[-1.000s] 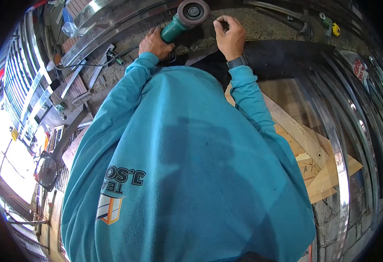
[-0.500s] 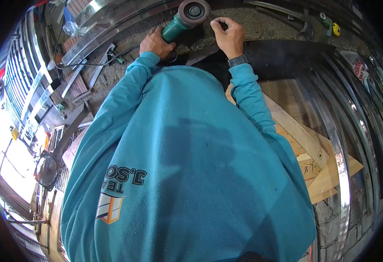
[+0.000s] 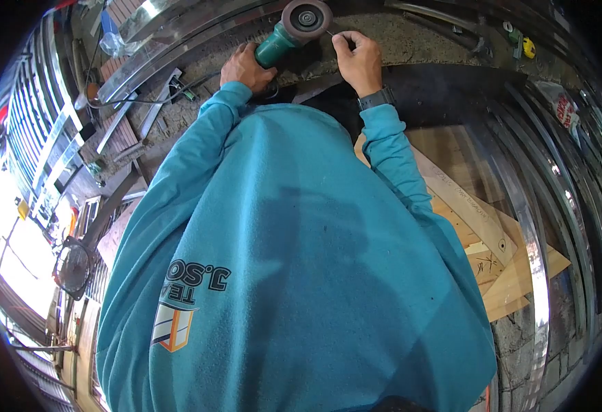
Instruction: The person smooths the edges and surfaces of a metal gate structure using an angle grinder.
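At the top of the view my left hand [image 3: 244, 70] is wrapped round the green body of an angle grinder [image 3: 277, 48]. The grinder's brownish round disc [image 3: 307, 18] faces up, with a dark hub in its middle. To the right of it, my right hand [image 3: 358, 62] is closed in a pinch, thumb against forefinger. A thin dark sliver, like a wire or slim rod [image 3: 330, 32], sticks out of this pinch to the disc's lower right edge. Whether its tip touches the disc is too small to tell. A dark watch [image 3: 376, 98] is on my right wrist.
Long metal bars [image 3: 520, 185] lie at the right, beside wooden boards [image 3: 476, 213]. Metal offcuts [image 3: 117, 122] and a cord [image 3: 126, 101] are on the ground at the left. A yellow tape measure [image 3: 528, 47] lies at the upper right. Metal lengths [image 3: 177, 34] run behind the grinder.
My right hand has shifted very slightly, its fingertips a little lower. The grinder and my left hand are almost where they were.
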Demonstrator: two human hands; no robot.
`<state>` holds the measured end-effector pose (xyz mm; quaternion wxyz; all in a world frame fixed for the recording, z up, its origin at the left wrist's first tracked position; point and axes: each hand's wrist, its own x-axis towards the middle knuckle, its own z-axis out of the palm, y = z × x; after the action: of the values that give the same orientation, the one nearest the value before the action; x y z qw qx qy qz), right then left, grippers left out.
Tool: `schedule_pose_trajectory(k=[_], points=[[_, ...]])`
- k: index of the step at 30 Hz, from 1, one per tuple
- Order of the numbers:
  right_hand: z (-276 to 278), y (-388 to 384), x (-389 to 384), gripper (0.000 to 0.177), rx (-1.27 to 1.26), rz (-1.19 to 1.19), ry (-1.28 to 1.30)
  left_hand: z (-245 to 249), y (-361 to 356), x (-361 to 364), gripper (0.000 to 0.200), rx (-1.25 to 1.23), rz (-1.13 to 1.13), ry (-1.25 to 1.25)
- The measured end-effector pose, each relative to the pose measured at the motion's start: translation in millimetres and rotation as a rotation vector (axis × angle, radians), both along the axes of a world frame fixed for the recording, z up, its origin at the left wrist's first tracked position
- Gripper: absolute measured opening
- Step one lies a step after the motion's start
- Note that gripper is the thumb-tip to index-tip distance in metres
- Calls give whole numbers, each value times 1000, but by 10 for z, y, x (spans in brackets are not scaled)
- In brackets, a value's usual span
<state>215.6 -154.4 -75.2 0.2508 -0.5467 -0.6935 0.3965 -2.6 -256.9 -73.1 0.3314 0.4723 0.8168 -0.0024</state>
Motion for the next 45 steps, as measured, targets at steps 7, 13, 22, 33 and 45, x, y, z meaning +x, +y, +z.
schedule_pose_trajectory(k=[7, 13, 22, 33, 45], points=[[22, -23, 1, 21, 13, -33, 65, -37, -19, -10, 69, 15, -2, -5], [6, -26, -26, 18, 6, -52, 94, -46, -32, -3, 69, 32, 2, 9], [103, -24, -57, 12, 25, -68, 65, -27, -19, -3, 69, 24, 3, 5], [-11, -2, -38, 10, 152, -39, 10, -47, -25, 2, 69, 37, -3, 26], [8, -5, -57, 9, 169, -65, 5, -31, -30, -3, 68, 56, 11, 2]])
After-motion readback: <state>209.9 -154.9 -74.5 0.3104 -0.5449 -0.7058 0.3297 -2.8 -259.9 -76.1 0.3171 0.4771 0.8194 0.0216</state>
